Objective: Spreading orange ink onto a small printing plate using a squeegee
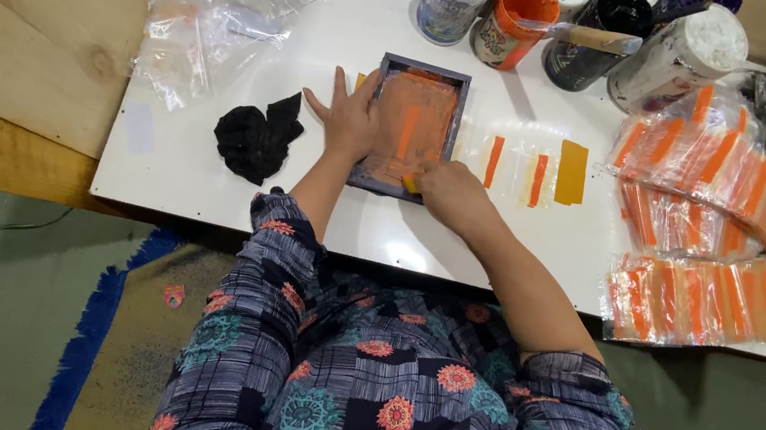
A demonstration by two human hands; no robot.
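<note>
I sit at a small craft workshop, a hand-printing bench. Open paint jars (522, 5) crowd the far edge of my white table (207, 190), a small framed printing screen (413, 124) smeared orange lies before me, and bagged stacks of orange-printed strips (719, 172) pile beside bare plywood walls (33, 6).

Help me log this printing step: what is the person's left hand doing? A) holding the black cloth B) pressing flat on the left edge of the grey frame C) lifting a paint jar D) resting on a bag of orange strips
B: the left hand lies flat on the left edge of the grey frame, apart from the black cloth.
</note>
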